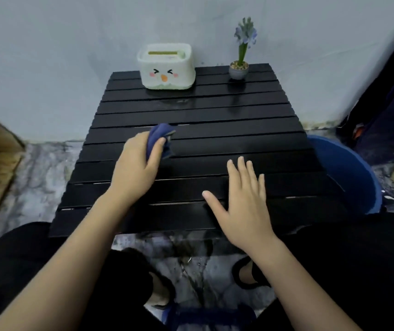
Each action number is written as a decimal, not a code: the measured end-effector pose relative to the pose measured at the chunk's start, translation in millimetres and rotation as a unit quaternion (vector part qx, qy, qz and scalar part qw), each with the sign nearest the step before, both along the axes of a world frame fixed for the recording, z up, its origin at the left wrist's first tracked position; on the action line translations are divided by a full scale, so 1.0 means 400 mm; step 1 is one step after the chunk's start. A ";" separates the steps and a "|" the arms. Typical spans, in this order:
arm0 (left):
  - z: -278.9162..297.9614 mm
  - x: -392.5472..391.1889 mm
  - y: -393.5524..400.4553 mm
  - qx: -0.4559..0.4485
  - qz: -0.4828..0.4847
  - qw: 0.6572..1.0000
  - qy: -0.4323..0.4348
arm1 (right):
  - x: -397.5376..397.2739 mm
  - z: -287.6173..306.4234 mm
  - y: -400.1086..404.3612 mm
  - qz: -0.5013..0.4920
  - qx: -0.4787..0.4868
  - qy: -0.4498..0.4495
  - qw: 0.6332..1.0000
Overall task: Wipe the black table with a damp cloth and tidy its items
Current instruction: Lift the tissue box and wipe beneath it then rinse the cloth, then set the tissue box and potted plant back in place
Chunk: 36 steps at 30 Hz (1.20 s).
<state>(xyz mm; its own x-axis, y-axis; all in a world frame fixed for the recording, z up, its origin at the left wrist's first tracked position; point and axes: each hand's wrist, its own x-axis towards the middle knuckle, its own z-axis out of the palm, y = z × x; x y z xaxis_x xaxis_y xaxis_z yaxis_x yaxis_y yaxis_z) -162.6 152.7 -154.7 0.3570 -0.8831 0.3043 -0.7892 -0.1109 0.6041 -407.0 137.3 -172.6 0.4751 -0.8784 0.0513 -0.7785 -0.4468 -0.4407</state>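
I am bunching the soft, limp cloth (161, 139) in my left hand (136, 167) at frame centre, pressing it on the bench (215, 130), while my right hand (243, 201) is lying open and flat, lower right.

I see the black slatted desk (215, 130), glossy with wet streaks near its far end. My left hand (135, 169) clutches a bunched blue cloth (161, 139) pressed on it. A white tissue box (166, 66) and a small potted flower (239, 68) stand upright along the far edge.
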 end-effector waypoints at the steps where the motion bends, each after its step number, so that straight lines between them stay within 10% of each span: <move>1: -0.004 0.027 0.050 0.010 0.036 0.999 -0.023 | 0.027 -0.003 0.004 0.020 0.002 -0.001 1.000; 10: -0.111 0.033 0.215 0.233 0.108 0.945 -0.200 | 0.129 -0.047 0.028 0.101 -0.004 0.069 0.992; 16: -0.060 0.054 0.175 0.170 0.138 0.975 -0.034 | 0.130 -0.035 0.020 0.098 0.003 0.066 0.993; 25: 0.051 0.133 -0.110 0.006 0.074 0.997 -0.030 | 0.226 0.059 -0.231 0.072 -0.029 0.000 0.997; 36: 0.030 0.394 -0.513 0.064 0.045 0.996 0.041 | 0.436 0.074 -0.711 0.080 0.075 -0.212 0.971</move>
